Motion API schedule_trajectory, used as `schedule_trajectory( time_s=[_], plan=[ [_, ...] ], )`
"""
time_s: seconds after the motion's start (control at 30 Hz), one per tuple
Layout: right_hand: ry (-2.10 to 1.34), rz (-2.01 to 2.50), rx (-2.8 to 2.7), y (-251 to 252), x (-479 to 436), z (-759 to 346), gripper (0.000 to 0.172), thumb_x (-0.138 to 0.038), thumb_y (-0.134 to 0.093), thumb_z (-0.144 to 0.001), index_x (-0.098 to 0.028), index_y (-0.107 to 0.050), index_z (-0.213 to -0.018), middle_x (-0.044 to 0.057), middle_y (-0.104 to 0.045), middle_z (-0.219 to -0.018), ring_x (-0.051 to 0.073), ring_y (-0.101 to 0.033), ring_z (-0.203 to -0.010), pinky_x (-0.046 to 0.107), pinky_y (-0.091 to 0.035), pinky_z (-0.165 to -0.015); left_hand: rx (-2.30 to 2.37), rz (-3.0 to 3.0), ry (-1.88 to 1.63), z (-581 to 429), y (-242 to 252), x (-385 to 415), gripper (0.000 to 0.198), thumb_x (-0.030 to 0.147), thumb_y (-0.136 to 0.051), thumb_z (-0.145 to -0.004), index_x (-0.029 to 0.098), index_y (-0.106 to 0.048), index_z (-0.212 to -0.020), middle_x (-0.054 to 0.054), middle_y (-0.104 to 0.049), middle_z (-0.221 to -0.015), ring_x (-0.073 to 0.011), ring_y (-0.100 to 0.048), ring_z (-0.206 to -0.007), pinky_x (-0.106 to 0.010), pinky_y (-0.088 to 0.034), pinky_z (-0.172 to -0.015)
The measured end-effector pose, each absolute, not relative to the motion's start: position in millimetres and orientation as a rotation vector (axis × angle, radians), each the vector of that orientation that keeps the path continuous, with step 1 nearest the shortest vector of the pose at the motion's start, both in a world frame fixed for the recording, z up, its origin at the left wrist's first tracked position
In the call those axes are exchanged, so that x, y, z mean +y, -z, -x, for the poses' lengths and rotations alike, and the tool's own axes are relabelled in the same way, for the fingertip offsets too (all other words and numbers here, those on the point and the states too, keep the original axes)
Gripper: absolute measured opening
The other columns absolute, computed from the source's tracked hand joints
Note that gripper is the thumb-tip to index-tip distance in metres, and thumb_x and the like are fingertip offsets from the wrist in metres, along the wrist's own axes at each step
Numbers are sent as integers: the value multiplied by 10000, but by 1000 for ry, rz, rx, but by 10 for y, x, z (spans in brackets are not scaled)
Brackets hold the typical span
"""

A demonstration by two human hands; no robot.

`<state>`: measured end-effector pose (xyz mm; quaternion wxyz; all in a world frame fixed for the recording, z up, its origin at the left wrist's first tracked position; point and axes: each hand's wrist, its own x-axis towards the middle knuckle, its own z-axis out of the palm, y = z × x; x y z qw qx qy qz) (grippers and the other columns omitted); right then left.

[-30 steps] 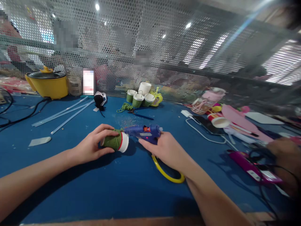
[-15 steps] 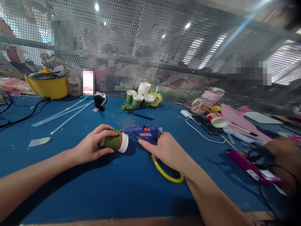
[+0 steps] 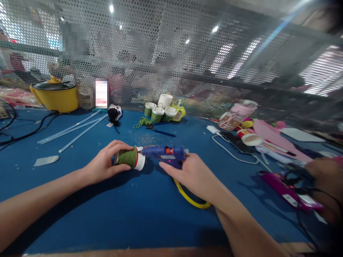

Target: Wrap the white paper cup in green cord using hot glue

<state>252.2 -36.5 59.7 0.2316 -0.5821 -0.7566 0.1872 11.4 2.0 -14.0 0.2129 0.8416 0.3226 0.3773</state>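
Observation:
A paper cup [image 3: 128, 158] wound with green yarn lies on its side, its white rim to the right and a red band beside the yarn. My left hand [image 3: 105, 160] is closed around its base end. In my right hand [image 3: 195, 170] is a blue hot glue gun [image 3: 162, 152] with a small red light on its side. The gun's nozzle points left and meets the cup near the edge of the yarn; whether it touches is hard to tell. A yellow ring-shaped handle [image 3: 191, 200] lies partly under my right wrist.
Green-wrapped cups [image 3: 157, 115], yarn and pliers [image 3: 163, 132] stand and lie at the back. Glue sticks [image 3: 77, 137] and a yellow electric pot [image 3: 56, 96] are left. Rightward are a phone [image 3: 237, 142], cables, a purple power strip [image 3: 289, 191] and another person's hand [image 3: 325, 178].
The cup has turned slightly in my left hand, showing more white and red near the nozzle. The glue gun has shifted a little to the right and down.

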Motion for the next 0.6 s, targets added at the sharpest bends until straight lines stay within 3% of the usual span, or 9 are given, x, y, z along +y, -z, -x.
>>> schedule_trajectory(
  time_s=[0.6],
  plan=[
    [-460, 1551, -2113, -592, -383, -2525, 164, -290, -564, -743, -176, -588, -629, -38, -484, -453, 107, -402, -410, 234, -375, -424, 926, -2228, -1031, -114, 163, 39, 386, 299, -639, -786, 224, -498, -1137, -80, -532, -1087, -227, -542, -997, -393, -470, -858]
  ],
)
